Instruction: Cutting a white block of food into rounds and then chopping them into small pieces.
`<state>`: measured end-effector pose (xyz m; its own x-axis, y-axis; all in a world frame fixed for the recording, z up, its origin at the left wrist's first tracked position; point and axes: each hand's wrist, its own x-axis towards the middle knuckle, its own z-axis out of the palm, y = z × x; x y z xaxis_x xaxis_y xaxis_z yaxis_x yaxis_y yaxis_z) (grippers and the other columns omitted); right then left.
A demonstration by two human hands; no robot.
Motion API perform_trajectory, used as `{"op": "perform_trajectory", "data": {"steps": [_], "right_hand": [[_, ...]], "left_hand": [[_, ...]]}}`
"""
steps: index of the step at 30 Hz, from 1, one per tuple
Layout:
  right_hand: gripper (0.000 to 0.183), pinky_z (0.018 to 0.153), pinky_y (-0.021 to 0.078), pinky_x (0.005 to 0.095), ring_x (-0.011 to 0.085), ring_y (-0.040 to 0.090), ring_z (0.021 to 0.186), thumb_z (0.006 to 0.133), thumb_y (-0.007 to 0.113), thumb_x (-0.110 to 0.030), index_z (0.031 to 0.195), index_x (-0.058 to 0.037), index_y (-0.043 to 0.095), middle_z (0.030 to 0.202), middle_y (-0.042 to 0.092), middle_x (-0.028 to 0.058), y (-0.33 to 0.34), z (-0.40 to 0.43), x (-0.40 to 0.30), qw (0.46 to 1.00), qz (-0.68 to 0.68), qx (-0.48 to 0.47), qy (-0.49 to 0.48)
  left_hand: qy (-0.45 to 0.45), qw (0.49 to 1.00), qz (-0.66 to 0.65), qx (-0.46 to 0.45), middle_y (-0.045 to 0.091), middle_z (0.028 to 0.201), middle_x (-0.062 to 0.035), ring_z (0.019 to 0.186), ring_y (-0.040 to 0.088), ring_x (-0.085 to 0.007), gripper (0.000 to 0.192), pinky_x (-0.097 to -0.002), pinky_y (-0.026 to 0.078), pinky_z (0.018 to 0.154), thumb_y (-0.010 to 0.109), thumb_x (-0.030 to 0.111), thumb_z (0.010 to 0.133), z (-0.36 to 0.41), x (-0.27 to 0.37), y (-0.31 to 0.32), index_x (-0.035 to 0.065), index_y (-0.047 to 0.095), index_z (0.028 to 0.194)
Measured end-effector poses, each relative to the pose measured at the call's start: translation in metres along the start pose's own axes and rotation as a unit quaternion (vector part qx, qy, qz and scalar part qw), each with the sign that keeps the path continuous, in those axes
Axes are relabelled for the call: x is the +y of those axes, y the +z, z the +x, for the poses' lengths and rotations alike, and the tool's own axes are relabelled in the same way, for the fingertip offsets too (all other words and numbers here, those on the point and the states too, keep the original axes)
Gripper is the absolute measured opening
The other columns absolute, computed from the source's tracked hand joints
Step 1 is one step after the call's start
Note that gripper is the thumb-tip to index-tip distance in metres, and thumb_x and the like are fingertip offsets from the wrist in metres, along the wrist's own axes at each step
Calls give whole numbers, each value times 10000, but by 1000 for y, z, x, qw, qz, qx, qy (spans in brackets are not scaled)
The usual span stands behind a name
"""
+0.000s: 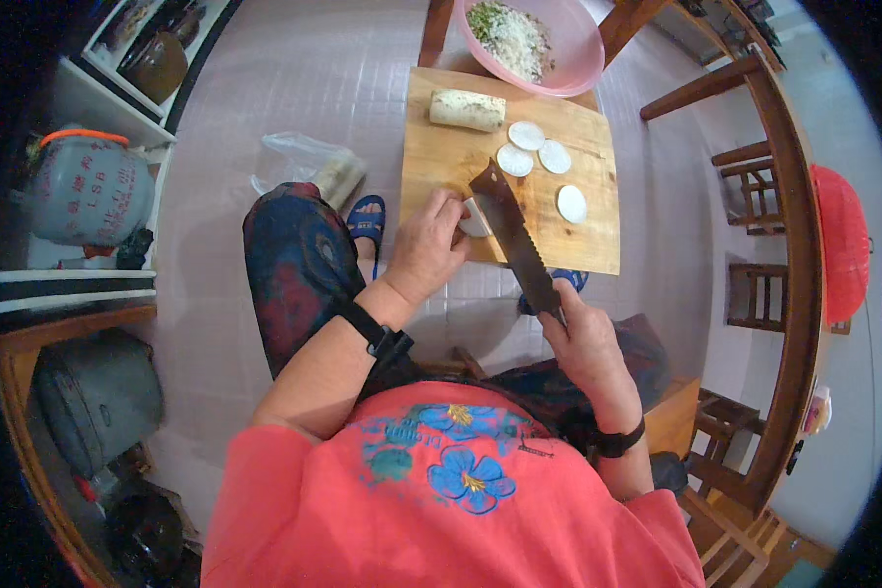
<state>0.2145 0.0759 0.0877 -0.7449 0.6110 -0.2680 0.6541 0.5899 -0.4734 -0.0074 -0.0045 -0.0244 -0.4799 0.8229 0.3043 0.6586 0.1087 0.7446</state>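
My left hand (428, 239) holds a short white piece of radish (475, 219) near the front edge of a wooden cutting board (441, 165). The fingers curl over its left side. In my right hand (584, 331) is the handle of a large dark cleaver (513, 228), its blade slanting across the board just right of the piece. Whether the blade touches the piece is hard to tell. Several round white slices lie flat, among them a lone slice (572, 203) on the right and a grouped slice (526, 136) farther back. A thicker radish length (467, 110) with mottled skin rests at the back left.
Beyond the board, a pink plastic basin (588, 62) holds chopped green and white food (511, 40). A clear plastic bag (294, 158) with a pale long item sits on the tiled floor at left. Wooden stools (757, 294) and a table frame (786, 353) stand at right.
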Motion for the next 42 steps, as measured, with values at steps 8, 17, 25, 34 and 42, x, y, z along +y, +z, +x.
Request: {"op": "perform_trajectory", "data": {"steps": [8, 17, 25, 34, 42], "right_hand": [[299, 748, 493, 549, 477, 607, 884, 886, 649, -134, 1155, -40, 558, 972, 568, 247, -1, 1, -3, 999, -27, 18, -10], [293, 724, 494, 551, 473, 633, 834, 888, 627, -128, 1155, -36, 547, 783, 649, 256, -2, 1, -12, 999, -16, -23, 24], [290, 733, 500, 540, 492, 611, 791, 866, 637, -125, 1131, -40, 557, 744, 638, 270, 6, 21, -6, 998, -50, 17, -23], [300, 772, 487, 547, 500, 600, 881, 899, 633, -138, 1167, -30, 551, 1011, 558, 274, -2, 0, 0, 999, 6, 14, 28], [325, 758, 486, 553, 488, 608, 889, 895, 646, -132, 1191, -38, 552, 962, 576, 282, -1, 1, -7, 1000, -7, 1, 12]], "left_hand": [[-2, 1000, -5, -14, 567, 1095, -138, 1001, 611, -357, 318, -429, 516, 843, 711, 15, 738, 1, -2, 2, 25, 590, 1032], [-5, 1000, 6, -14, 563, 1092, -135, 985, 617, -354, 323, -429, 519, 834, 709, 17, 737, 1, -1, 1, 29, 589, 1036], [-12, 1000, -5, -12, 564, 1102, -146, 1027, 599, -365, 323, -437, 509, 848, 707, 18, 734, 0, 0, 1, 32, 587, 1033], [-1, 1000, -18, -7, 562, 1097, -149, 1008, 599, -354, 302, -426, 510, 841, 701, 7, 734, 0, -4, 3, 27, 584, 1012], [18, 1000, 7, 4, 571, 1091, -142, 987, 612, -362, 337, -422, 520, 834, 718, -6, 722, 1, -1, 0, 18, 595, 1034]]}}
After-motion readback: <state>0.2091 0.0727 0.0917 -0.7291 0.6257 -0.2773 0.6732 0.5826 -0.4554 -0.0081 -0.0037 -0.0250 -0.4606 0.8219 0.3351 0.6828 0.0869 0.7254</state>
